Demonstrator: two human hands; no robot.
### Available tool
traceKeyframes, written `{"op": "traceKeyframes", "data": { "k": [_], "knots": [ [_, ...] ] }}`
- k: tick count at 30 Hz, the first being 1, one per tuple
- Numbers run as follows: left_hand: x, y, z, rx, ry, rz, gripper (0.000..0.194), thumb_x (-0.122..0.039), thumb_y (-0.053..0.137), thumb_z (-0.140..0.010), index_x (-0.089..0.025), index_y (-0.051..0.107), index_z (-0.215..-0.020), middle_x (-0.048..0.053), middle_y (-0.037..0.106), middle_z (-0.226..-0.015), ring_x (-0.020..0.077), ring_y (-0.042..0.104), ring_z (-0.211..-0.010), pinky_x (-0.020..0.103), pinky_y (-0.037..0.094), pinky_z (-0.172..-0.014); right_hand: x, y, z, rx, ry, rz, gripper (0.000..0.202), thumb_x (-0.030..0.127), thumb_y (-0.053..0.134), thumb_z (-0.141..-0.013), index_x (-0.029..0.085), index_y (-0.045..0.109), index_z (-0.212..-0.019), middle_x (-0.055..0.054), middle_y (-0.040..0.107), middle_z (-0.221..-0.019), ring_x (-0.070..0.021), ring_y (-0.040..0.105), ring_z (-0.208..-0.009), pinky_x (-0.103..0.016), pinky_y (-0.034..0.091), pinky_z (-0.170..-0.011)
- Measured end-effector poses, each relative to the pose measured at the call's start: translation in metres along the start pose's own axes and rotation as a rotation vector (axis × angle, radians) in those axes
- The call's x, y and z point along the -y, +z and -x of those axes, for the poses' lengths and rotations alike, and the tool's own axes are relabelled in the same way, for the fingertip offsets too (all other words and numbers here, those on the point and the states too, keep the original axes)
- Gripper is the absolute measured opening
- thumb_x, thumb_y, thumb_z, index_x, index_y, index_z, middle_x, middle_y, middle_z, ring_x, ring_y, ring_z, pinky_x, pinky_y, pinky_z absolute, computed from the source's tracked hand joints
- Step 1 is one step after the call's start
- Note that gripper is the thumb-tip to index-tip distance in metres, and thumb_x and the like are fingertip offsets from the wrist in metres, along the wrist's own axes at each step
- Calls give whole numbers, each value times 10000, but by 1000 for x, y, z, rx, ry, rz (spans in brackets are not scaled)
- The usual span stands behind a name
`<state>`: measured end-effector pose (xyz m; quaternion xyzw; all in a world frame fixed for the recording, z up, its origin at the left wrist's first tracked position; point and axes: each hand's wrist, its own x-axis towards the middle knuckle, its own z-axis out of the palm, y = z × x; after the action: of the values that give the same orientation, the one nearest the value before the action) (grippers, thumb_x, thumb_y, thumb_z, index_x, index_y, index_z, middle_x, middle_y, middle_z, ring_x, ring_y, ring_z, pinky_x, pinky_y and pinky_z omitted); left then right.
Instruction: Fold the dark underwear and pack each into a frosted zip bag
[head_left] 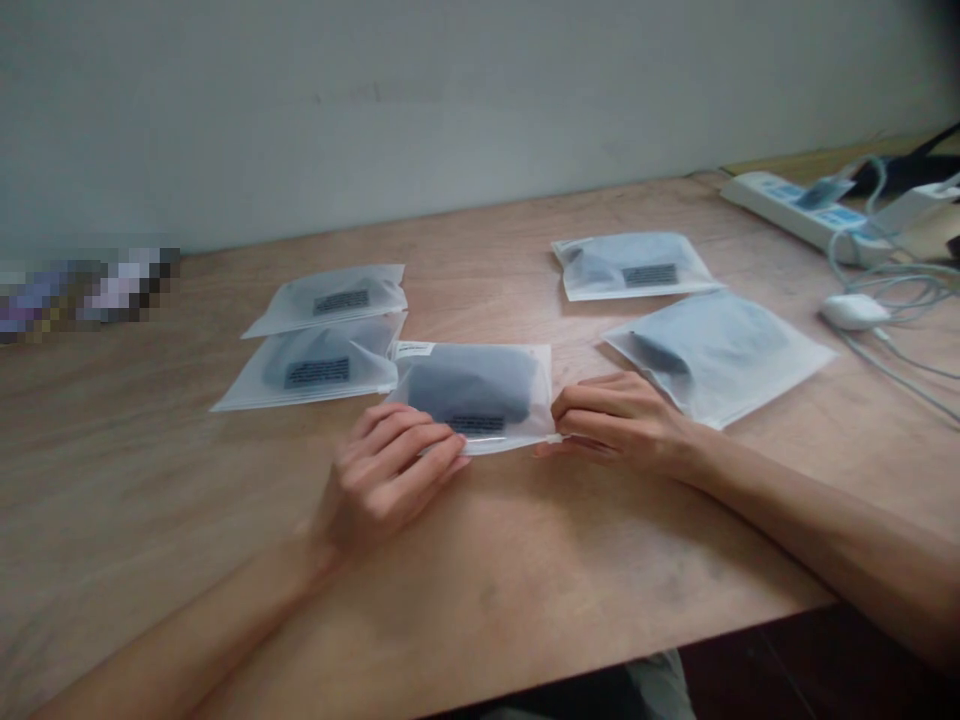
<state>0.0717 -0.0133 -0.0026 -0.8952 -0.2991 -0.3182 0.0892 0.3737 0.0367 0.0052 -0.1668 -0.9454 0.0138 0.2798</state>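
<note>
In the middle of the table lies a frosted zip bag (476,380) with a dark, flat item inside and a block of black print near its closure edge. My left hand (397,465) grips the near left part of that edge, fingers on top and the thumb tip below. At the near right corner my right hand (619,425) pinches the end of the closure, where a small white slider partly shows. Two similar bags (319,365) overlap to the left, the front one touching the middle bag. Just beyond my right hand lies another frosted bag (727,355).
One more frosted bag (637,268) lies at the back right. A white power strip (802,215) with plugs, a white charger (855,312) and loose cables occupy the right side. Blurred items (82,295) are at the far left, and a wall (450,110) stands behind the table.
</note>
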Motion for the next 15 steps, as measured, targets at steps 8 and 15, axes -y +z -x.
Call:
{"op": "traceKeyframes", "data": {
  "k": [8,15],
  "knots": [
    [-31,37,-40,-45,-15,85,159,-329,694,-955,-170,688,-966,19,767,-920,176,683,-829,345,482,-783,3,8,6,25,-68,12,189,178,438,-1063,201,512,-891,0,577,-828,-93,522,-663,-233,407,-584],
    [-35,44,-45,-68,84,-4,99,-171,615,-988,-146,680,-918,24,768,-897,165,672,-818,354,452,-825,0,17,11,126,-20,-32,287,226,339,-1092,193,542,-893,-18,569,-857,-109,533,-703,-252,433,-626]
  ]
}}
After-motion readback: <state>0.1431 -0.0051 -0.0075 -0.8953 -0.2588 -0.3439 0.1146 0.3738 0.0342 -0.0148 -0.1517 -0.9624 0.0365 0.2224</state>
